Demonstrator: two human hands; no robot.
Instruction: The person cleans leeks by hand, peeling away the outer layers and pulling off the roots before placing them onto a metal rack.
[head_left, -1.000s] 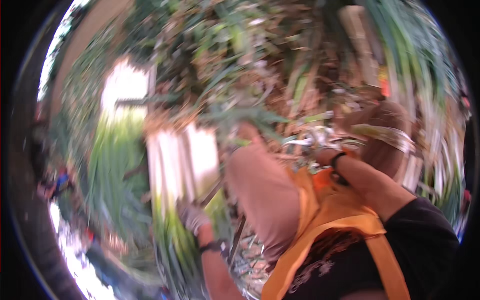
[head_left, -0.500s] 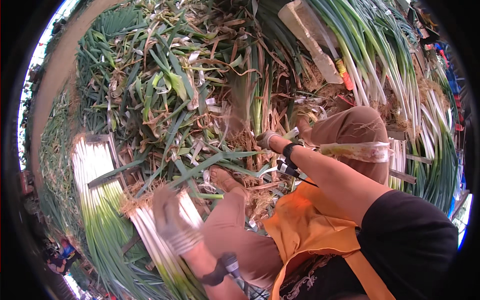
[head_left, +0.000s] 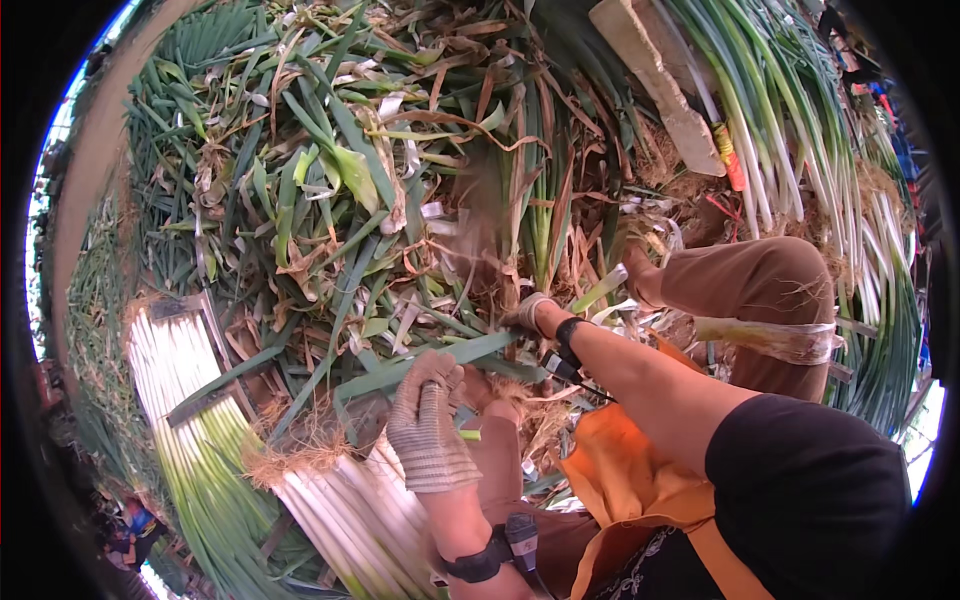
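Note:
My left hand (head_left: 430, 420), in a striped light work glove, is raised over the peeled leeks with its fingers curled in; whether anything is inside them is hidden. Long white-stemmed leeks (head_left: 335, 510) with brown roots (head_left: 290, 460) lie beneath and beside it. A flat green leaf (head_left: 375, 378) runs behind its fingertips. Farther up, my right hand (head_left: 532, 312), also gloved, reaches into the unpeeled leeks (head_left: 540, 215) and loose leaves, its fingers closed and partly hidden; what they grip is unclear.
A heap of leaves and peelings (head_left: 330, 180) spreads ahead of me. A rack (head_left: 215, 335) with cleaned leeks (head_left: 175, 355) stands at left. At right are a pale slab (head_left: 665, 95), more long leeks (head_left: 770, 130) and my bent knee (head_left: 770, 280).
My left hand, blurred earlier over the white stems, has moved up and right, closer to my right hand. My right hand stays low among the leeks. The whole view has shifted slightly.

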